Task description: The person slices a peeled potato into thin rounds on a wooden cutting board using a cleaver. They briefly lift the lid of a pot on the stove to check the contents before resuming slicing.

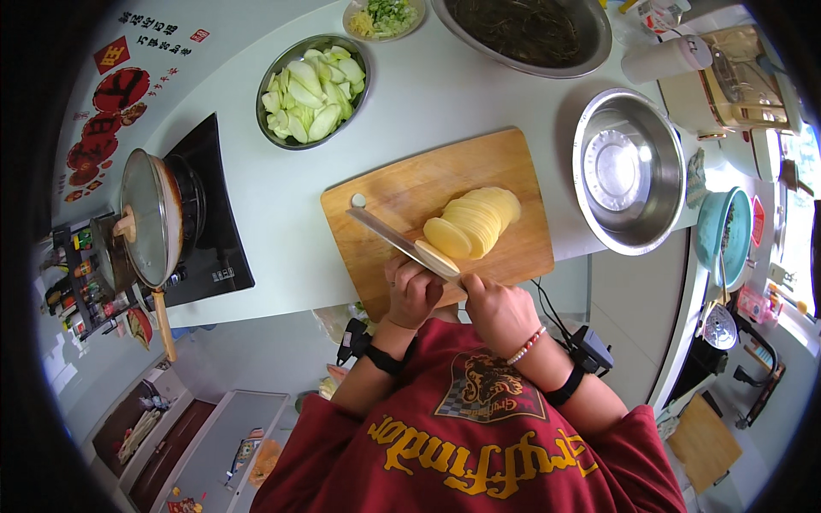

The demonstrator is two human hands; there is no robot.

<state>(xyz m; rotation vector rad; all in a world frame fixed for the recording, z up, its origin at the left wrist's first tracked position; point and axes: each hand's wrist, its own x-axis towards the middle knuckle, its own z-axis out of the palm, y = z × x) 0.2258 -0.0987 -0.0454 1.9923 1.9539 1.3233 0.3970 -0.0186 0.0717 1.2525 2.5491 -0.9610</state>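
A wooden cutting board [385, 173] lies on the counter in front of me. Fanned potato slices [481, 221] rest on its right half. My right hand [503, 311] grips the handle of a kitchen knife [388, 232], whose blade points up and left across the board. A single pale slice [437, 256] lies against the blade, beside the fanned ones. Close to the near side of the blade is my left hand [412, 292], fingers curled; whether it holds a remaining potato piece beneath them is hidden.
A metal bowl of sliced pale green vegetable [314, 96] stands beyond the board, near a small dish of chopped greens [385, 18]. At right is a steel basin [628, 170]; farther back, another basin [532, 67] holds dark contents. A lidded pan [151, 218] sits on the cooktop at left.
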